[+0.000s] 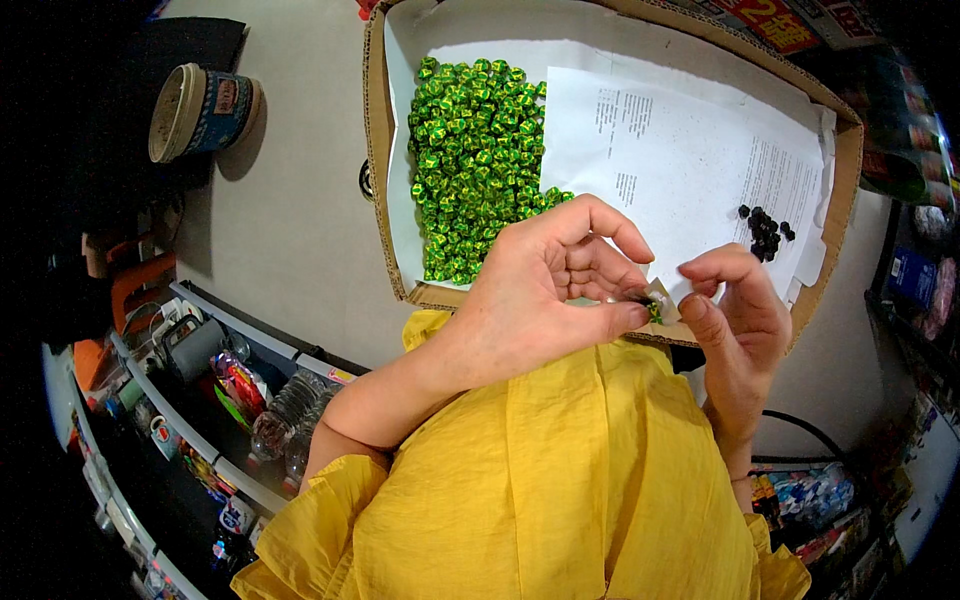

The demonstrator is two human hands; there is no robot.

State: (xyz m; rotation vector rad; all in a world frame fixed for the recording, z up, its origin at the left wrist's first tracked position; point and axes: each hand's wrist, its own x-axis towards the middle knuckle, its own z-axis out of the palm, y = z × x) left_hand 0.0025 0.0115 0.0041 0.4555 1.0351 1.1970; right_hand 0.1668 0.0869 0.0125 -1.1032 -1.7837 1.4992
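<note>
Over the near edge of a shallow cardboard box, my left hand pinches a small wrapper, green and partly clear, between thumb and fingers. Its other fingers are curled, and what lies inside the wrapper is hard to make out. Close by on the right, my right hand has its thumb and index finger apart, with nothing visible between them. A heap of green foil-wrapped pieces fills the left side of the box. Several small dark lumps lie on printed white paper at the right.
A round tub with a blue band stands on the pale surface at upper left. Shelves at lower left hold plastic bottles, a grey mug and packets. More packaged goods crowd the right side. A dark cable curves beside my right forearm.
</note>
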